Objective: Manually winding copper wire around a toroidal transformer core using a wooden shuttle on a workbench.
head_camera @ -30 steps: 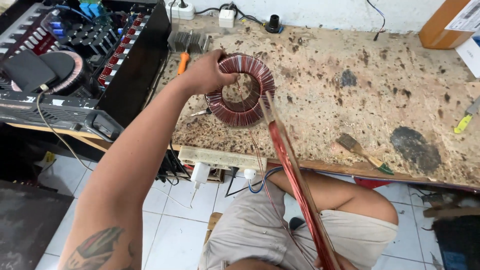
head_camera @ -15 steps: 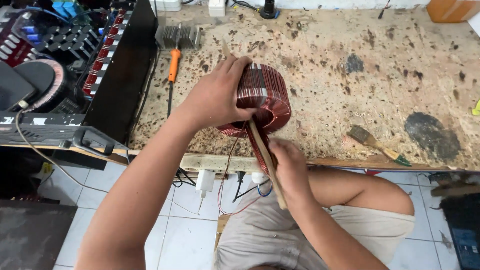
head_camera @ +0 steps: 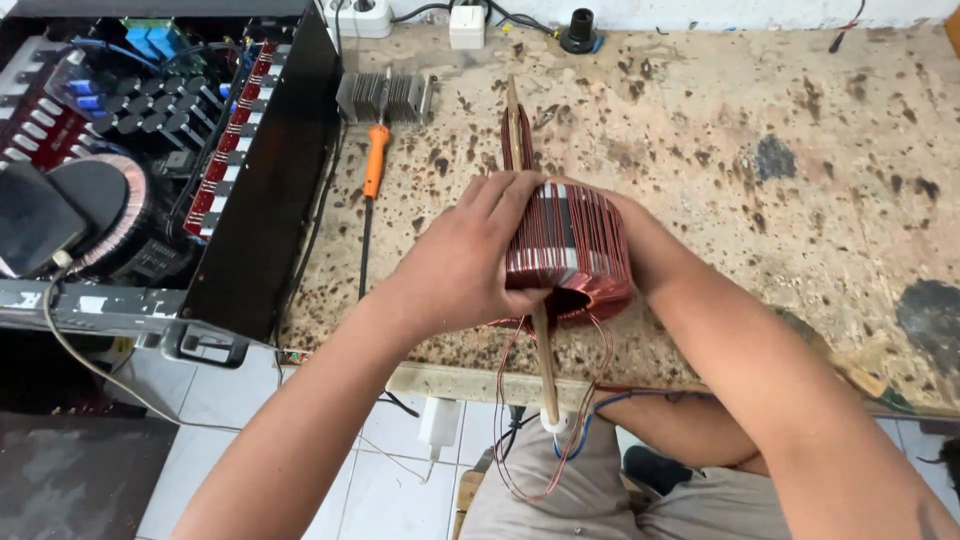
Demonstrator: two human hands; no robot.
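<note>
A ring-shaped coil wound with reddish copper wire stands on edge near the front of the speckled workbench. My left hand grips its near side, fingers over the top. My right hand reaches behind the coil and is mostly hidden by it. A long wooden stick wrapped with copper wire passes through the coil's hole, its far end pointing away over the bench and its near end hanging past the bench edge. Loose thin wires dangle below the coil.
An opened black amplifier chassis with capacitors and a round transformer fills the left. An orange-handled screwdriver and a metal heat sink lie beside it. Power strips and a black knob sit at the back edge. My knees are below the bench.
The coil went from lying tilted to standing on edge. The wire-wrapped stick, earlier held below the coil toward me, now runs through its hole and points away. My right hand moved behind the coil.
</note>
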